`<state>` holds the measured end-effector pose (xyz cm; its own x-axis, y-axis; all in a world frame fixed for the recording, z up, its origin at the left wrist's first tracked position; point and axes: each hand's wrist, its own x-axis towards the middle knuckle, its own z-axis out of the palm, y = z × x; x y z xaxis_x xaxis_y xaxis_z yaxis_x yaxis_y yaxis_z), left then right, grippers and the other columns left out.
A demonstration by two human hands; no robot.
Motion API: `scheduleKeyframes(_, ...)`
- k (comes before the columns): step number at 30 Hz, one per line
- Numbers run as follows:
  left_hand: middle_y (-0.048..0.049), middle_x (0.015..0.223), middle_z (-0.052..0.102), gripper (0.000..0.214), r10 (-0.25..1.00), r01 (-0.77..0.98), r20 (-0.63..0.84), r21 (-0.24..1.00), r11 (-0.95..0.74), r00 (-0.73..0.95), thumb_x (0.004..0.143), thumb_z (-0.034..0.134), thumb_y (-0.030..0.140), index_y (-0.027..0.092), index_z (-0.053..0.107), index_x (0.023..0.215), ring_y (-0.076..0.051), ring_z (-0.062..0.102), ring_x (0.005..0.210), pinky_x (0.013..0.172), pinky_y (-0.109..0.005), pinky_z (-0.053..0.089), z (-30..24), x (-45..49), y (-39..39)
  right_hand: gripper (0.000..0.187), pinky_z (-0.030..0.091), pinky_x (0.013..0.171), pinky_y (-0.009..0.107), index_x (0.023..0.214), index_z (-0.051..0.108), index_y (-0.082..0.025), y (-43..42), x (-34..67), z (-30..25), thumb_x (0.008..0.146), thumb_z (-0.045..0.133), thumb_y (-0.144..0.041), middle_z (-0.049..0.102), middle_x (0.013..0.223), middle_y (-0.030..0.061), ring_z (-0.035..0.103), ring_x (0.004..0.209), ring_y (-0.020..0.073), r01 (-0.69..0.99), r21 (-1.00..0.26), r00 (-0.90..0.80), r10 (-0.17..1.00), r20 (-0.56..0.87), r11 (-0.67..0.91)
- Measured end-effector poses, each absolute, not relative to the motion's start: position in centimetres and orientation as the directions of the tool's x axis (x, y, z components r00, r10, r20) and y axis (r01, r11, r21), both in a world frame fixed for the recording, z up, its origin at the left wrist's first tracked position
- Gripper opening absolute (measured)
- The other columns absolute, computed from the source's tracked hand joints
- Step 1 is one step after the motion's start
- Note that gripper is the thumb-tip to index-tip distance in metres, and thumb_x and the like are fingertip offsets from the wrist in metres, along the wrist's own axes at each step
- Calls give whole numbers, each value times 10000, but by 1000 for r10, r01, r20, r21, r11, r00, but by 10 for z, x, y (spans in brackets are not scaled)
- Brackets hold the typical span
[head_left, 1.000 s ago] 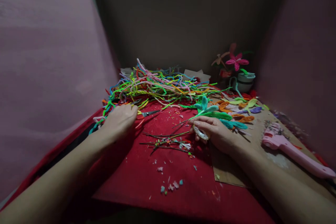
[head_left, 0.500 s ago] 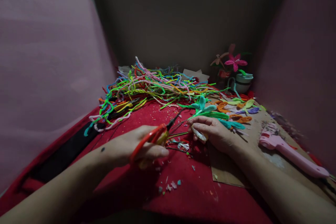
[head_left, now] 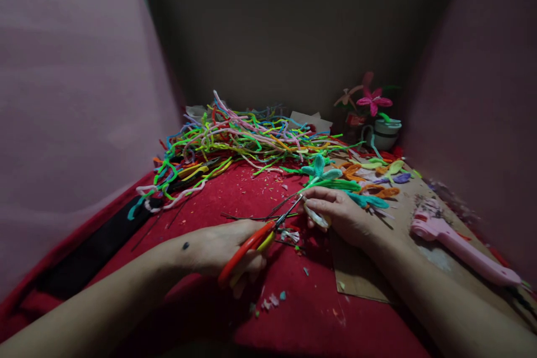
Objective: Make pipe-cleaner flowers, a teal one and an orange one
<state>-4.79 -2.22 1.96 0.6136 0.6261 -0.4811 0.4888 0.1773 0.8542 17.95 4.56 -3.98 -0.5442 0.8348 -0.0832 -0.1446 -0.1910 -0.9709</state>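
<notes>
My left hand [head_left: 239,246] is closed through the handles of a pair of scissors [head_left: 251,245] with red and yellow grips. The dark blades reach up and right to my right fingertips. My right hand [head_left: 335,210] is closed around a whitish, ring-like roll [head_left: 316,217]; its kind is not clear. Thumb and forefinger pinch together at the blade tips, and whatever is between them is too small to make out. Just beyond these fingers lies a turquoise fuzzy-wire flower [head_left: 319,169] with a green stem. Below the blades is a little white tuft [head_left: 290,236].
Behind lies a tangled heap of coloured pipe cleaners [head_left: 247,134]. On the right, a cardboard sheet [head_left: 369,282] bears orange, purple and green petals and a pink glue gun [head_left: 461,243]. A potted pink flower [head_left: 375,102] stands at the back. Scraps dot the red cloth [head_left: 319,313].
My left hand has turned and lowered the scissors, bringing their tips to my right fingertips. Thin dark stems lying beyond the left hand now show. The right hand has barely moved.
</notes>
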Motion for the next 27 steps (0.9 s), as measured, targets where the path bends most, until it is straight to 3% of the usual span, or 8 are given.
scheduleKeyframes(16, 42, 597, 473, 194, 661, 532, -492, 831, 162, 567, 726, 525, 341, 198, 400, 763, -77, 471, 404, 354, -164, 347, 22, -47, -25, 276, 344, 438, 213, 878, 623, -190, 44, 179, -37, 664, 711, -340, 636, 737, 1, 552, 498, 90, -141, -970, -524, 846, -96, -198)
scheduleKeyframes(22, 25, 620, 494, 160, 678, 601, -476, 796, 62, 560, 748, 492, 320, 191, 417, 805, -85, 476, 434, 367, -167, 328, 24, -45, -21, 226, 334, 436, 208, 832, 626, -174, 45, 179, -37, 696, 681, -346, 616, 645, -9, 541, 490, 92, -109, -978, -545, 834, -90, -176)
scheduleKeyframes(27, 30, 640, 505, 138, 742, 728, -418, 672, -134, 523, 765, 477, 316, 185, 469, 810, -96, 456, 514, 460, -194, 369, 28, -40, -18, 217, 323, 443, 211, 708, 620, -140, 45, 179, -36, 730, 631, -356, 593, 517, -3, 483, 439, 82, -76, -988, -566, 821, -67, -133)
